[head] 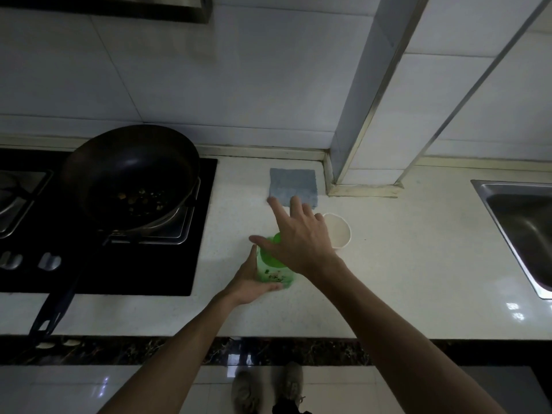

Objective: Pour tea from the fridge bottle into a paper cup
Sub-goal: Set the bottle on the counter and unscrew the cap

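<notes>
On the pale desk (388, 279), beside a dark wok (131, 174) holding scattered scraps — a green plastic tea bottle (268, 264), upright, gripped low on its body by the left hand (254, 283). Probably light, thin-walled, perhaps slick from the fridge; best held mid-body. Over its cap, right hand (298, 240) spread, grasping nothing. Just beyond, a white paper cup (340, 231) — flimsy, seemingly empty, easily tipped.
</notes>
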Available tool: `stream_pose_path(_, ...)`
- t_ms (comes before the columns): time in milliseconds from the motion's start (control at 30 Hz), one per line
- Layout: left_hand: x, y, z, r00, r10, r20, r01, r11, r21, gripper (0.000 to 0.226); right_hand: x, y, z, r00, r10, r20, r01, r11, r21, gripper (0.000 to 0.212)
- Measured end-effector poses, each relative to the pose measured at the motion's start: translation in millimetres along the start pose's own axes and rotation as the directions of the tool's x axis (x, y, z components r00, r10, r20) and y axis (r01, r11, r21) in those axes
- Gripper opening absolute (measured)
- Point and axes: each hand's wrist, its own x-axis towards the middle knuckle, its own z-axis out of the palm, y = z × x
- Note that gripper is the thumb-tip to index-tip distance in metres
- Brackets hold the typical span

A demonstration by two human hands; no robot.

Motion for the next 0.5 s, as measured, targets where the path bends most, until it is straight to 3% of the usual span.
stream_pose_path(100, -1.0, 1.4, -0.4, 1.000, 0.005, -0.007, -0.006, 1.000, -0.002, 0.089, -0.6, -3.2, -2.9, 0.997, 0.071, -0.003, -0.071, 0.993, -0.091, 0.064)
stream_pose_path(267, -1.9, 2.7, -0.3, 1.000, 0.015, -0.002, -0.015, 1.000, -0.015, 0.085, -5.3, -5.1, -7.4, 0.999, -0.034, 0.000, 0.034, 0.997, -0.073, 0.036)
stream_pose_path(500, 0.3, 0.9, 0.0, 1.000, 0.018, -0.008, -0.018, 1.000, -0.007, 0.088, -7.9, 4.4, -9.9, 0.985, -0.165, 0.057, 0.159, 0.982, 0.098, 0.034)
